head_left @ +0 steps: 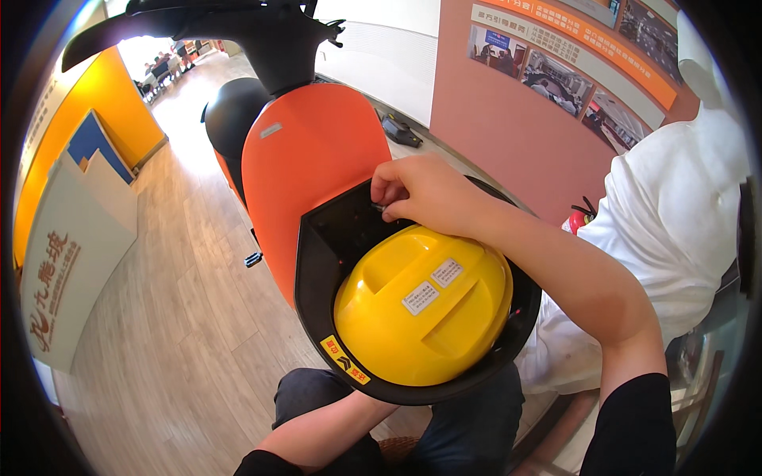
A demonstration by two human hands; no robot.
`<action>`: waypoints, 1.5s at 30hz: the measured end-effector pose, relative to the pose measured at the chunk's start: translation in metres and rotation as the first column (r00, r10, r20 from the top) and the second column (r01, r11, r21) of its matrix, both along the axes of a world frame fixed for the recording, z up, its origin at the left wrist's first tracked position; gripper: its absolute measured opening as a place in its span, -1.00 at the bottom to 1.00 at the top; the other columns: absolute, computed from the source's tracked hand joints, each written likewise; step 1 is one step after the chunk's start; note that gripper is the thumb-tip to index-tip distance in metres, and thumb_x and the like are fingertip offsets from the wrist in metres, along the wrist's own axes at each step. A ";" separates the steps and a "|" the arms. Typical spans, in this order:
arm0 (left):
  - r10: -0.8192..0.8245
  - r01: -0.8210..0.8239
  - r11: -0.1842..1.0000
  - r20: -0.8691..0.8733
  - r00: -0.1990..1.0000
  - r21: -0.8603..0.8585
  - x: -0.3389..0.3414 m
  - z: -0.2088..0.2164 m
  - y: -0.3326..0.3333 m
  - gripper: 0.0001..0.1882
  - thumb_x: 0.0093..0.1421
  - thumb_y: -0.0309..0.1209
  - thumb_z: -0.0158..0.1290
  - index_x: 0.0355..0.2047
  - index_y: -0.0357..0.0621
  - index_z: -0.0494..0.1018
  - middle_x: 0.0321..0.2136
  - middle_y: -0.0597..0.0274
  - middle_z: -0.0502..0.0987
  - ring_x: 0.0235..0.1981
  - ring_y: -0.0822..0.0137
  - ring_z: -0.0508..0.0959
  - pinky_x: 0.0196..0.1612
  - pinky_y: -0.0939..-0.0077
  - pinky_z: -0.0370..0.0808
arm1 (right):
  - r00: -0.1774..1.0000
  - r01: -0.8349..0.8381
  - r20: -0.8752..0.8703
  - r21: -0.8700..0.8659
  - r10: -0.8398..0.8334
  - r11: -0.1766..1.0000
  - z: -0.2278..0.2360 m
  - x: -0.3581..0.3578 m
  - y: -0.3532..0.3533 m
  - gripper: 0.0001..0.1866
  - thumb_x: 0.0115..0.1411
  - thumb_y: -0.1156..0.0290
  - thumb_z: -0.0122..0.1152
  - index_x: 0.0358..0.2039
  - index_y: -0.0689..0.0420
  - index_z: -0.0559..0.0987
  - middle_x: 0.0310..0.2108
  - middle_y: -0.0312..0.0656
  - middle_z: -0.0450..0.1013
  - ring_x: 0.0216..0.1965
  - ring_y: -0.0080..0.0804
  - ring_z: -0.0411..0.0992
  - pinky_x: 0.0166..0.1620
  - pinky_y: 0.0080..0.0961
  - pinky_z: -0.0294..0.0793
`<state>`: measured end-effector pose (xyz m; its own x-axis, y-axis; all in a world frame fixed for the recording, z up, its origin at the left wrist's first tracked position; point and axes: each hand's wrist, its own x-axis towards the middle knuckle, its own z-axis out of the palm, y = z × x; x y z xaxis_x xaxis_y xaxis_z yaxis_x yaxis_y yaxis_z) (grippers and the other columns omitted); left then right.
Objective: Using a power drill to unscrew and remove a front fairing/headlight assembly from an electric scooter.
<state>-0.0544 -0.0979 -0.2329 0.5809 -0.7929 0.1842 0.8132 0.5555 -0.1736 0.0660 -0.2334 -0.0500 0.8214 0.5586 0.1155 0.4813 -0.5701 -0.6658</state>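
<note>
A yellow helmet (425, 305) with two small white labels rests dome up inside a black basket (311, 262). The basket is joined to the orange front panel (305, 151) of a scooter. My right hand (402, 188) reaches over the helmet to the basket's back inner wall. Its fingers are closed in a pinch at that wall, where a small shiny bit shows; what they hold is too small to make out. My left forearm (329, 432) passes under the basket's near rim, which hides my left hand and its fingers.
The scooter's handlebar (230, 28) and black seat (238, 115) lie beyond the panel. At the right stand a white-draped shape (659, 214) and a red fire extinguisher (578, 220). A reddish display wall is behind them. A curved white counter (83, 254) stands left on the wood floor.
</note>
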 end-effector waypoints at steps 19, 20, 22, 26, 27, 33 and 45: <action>0.042 -0.042 0.999 -0.007 0.999 0.006 -0.010 -0.002 0.002 -0.28 0.41 0.19 -0.06 0.33 -0.09 0.40 0.31 0.04 0.46 0.32 0.01 0.45 0.42 -0.08 0.30 | 0.972 0.075 0.236 -0.232 -0.019 0.970 0.000 0.005 0.022 -0.87 0.05 0.44 0.46 -0.44 0.23 0.70 -0.44 0.01 0.63 -0.35 -0.12 0.63 -0.20 -0.26 0.58; 0.043 -0.043 0.999 -0.007 0.999 0.005 -0.011 -0.002 0.002 -0.28 0.41 0.19 -0.06 0.33 -0.09 0.40 0.31 0.04 0.46 0.32 0.01 0.45 0.42 -0.08 0.30 | 0.965 0.087 0.261 -0.271 -0.013 0.959 0.001 0.004 0.024 -0.89 0.06 0.45 0.45 -0.44 0.22 0.70 -0.44 0.02 0.62 -0.33 -0.09 0.63 -0.19 -0.23 0.58; 0.045 -0.045 0.999 -0.009 0.999 0.003 -0.012 -0.003 0.001 -0.29 0.41 0.18 -0.06 0.33 -0.09 0.40 0.31 0.04 0.46 0.32 0.01 0.45 0.42 -0.08 0.30 | 0.961 0.089 0.275 -0.301 -0.003 0.949 0.003 0.002 0.027 -0.89 0.08 0.45 0.44 -0.44 0.22 0.70 -0.43 0.02 0.63 -0.33 -0.08 0.63 -0.18 -0.22 0.58; 0.048 -0.048 0.999 -0.012 0.999 0.002 -0.016 -0.003 0.002 -0.29 0.41 0.18 -0.06 0.33 -0.09 0.40 0.31 0.04 0.46 0.32 0.01 0.45 0.42 -0.07 0.30 | 0.959 0.102 0.285 -0.330 -0.004 0.938 0.002 0.000 0.029 -0.87 0.11 0.42 0.43 -0.43 0.22 0.71 -0.43 0.03 0.63 -0.32 -0.07 0.63 -0.17 -0.20 0.58; 0.048 -0.048 0.999 -0.012 0.999 0.001 -0.016 -0.004 0.002 -0.29 0.41 0.18 -0.06 0.33 -0.09 0.40 0.31 0.04 0.46 0.32 0.01 0.45 0.42 -0.07 0.30 | 0.958 0.102 0.285 -0.333 -0.004 0.938 0.004 -0.001 0.029 -0.87 0.11 0.42 0.43 -0.43 0.22 0.71 -0.43 0.03 0.63 -0.32 -0.07 0.63 -0.17 -0.20 0.58; 0.057 -0.057 0.998 -0.021 0.998 0.011 -0.020 -0.005 0.003 -0.30 0.41 0.17 -0.05 0.33 -0.09 0.40 0.31 0.04 0.46 0.32 0.01 0.45 0.42 -0.07 0.30 | 0.977 0.169 0.180 -0.309 -0.117 0.936 0.004 -0.001 0.029 -0.87 0.15 0.43 0.41 -0.39 0.24 0.71 -0.41 0.00 0.64 -0.30 -0.08 0.63 -0.14 -0.20 0.59; 0.056 -0.055 0.998 -0.029 0.998 0.032 -0.021 -0.007 0.000 -0.31 0.42 0.15 -0.04 0.33 -0.09 0.40 0.31 0.04 0.46 0.32 0.02 0.45 0.42 -0.07 0.30 | 0.990 0.077 0.133 -0.239 -0.046 0.968 0.016 -0.003 0.024 -0.87 0.02 0.46 0.40 -0.42 0.20 0.66 -0.40 -0.06 0.63 -0.26 -0.11 0.62 -0.13 -0.26 0.60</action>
<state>-0.0755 -0.0978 -0.2394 0.6288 -0.7645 0.1417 0.7759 0.6051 -0.1786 0.0631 -0.2091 -0.0342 0.8427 0.5313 0.0872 0.5111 -0.7385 -0.4398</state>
